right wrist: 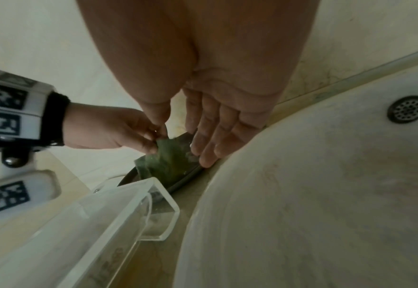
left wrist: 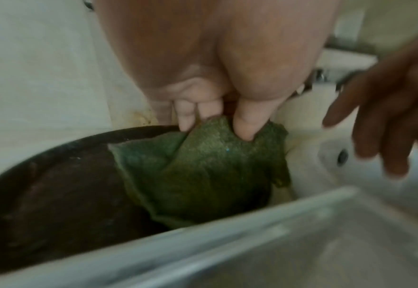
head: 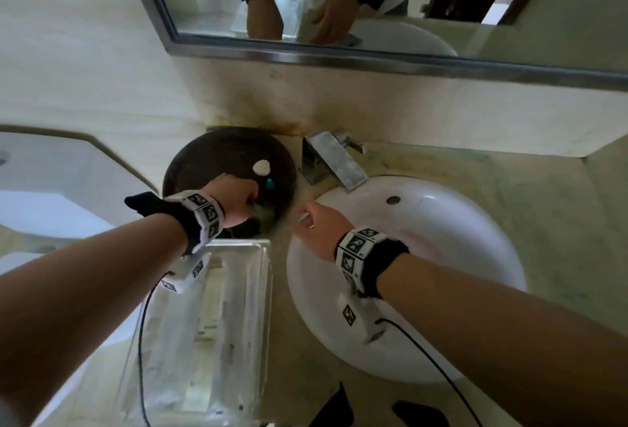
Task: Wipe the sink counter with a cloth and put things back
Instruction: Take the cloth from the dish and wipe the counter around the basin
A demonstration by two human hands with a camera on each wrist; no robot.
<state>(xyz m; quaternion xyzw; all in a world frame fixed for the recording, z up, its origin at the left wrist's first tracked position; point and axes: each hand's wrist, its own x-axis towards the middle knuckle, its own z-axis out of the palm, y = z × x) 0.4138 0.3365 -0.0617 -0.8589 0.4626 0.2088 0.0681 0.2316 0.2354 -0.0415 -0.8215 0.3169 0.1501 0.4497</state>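
Observation:
My left hand [head: 238, 202] pinches the top of a green scouring cloth [left wrist: 203, 171] between thumb and fingers. The cloth [right wrist: 168, 159] hangs over the near right part of a dark round tray [head: 210, 161]. My right hand [head: 316, 226] hovers just right of it with straight fingers [right wrist: 208, 136], between the tray and the white sink basin [head: 458, 222]; it holds nothing. On the tray lie a white oval soap piece [head: 261, 167] and a small teal object [head: 270, 183].
A clear plastic box [head: 217, 324] stands on the counter in front of the tray, left of the basin. A metal tap [head: 331, 161] rises behind the basin. The beige stone counter [head: 543, 209] extends right. A mirror [head: 339, 2] hangs on the wall above.

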